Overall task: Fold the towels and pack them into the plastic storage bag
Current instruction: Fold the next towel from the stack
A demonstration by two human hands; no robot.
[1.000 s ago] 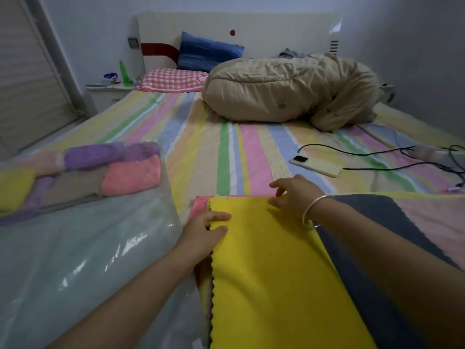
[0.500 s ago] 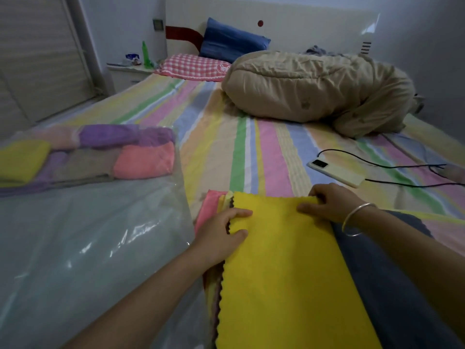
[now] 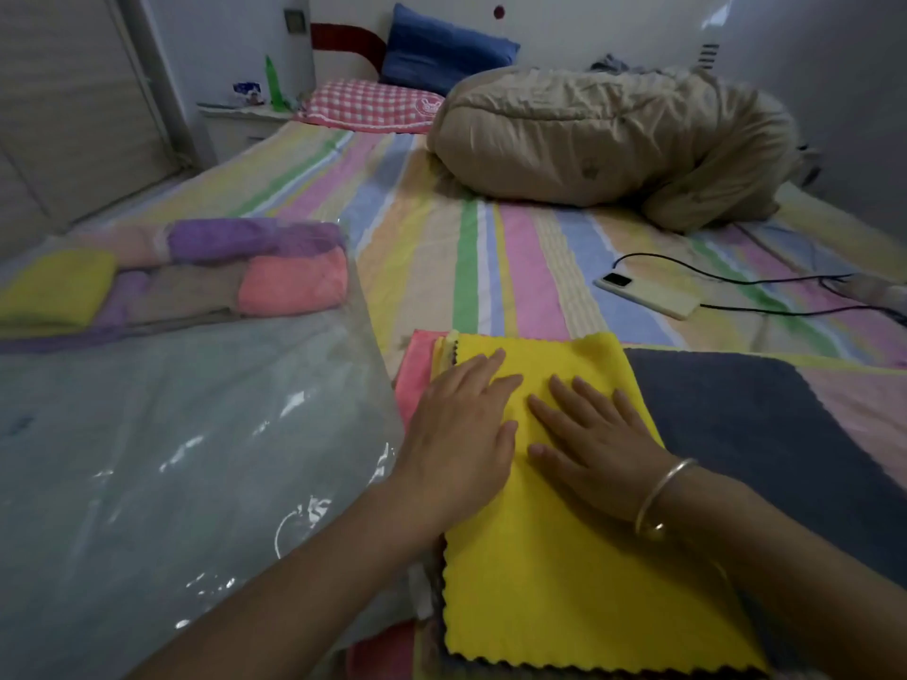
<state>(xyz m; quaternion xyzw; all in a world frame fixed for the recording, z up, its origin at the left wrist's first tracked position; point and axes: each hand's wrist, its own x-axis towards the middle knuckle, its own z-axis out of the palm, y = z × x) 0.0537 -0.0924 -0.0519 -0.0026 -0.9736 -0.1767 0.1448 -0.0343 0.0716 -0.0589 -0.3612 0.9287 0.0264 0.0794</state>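
Note:
A yellow towel [image 3: 579, 571] with scalloped edges lies folded on top of a stack of towels on the bed. Pink [image 3: 414, 380] and dark edges of other towels peek out under it. My left hand [image 3: 461, 429] and my right hand [image 3: 589, 434] lie flat on the yellow towel's far half, fingers straight, side by side. A dark grey towel [image 3: 765, 434] is spread to the right of the stack. The clear plastic storage bag [image 3: 172, 458] lies to the left, with several folded towels [image 3: 289, 287] inside at its far end.
A phone [image 3: 648, 294] on a black cable [image 3: 765, 282] rests on the striped sheet [image 3: 491, 247] beyond the stack. A bundled beige duvet [image 3: 613, 139], a checked pillow [image 3: 373, 108] and a blue pillow [image 3: 441, 51] lie at the head. A nightstand [image 3: 235, 120] stands at far left.
Both hands let go of the yellow towel's far edge and moved back onto its top, now lying flat. The view has shifted closer and slightly left.

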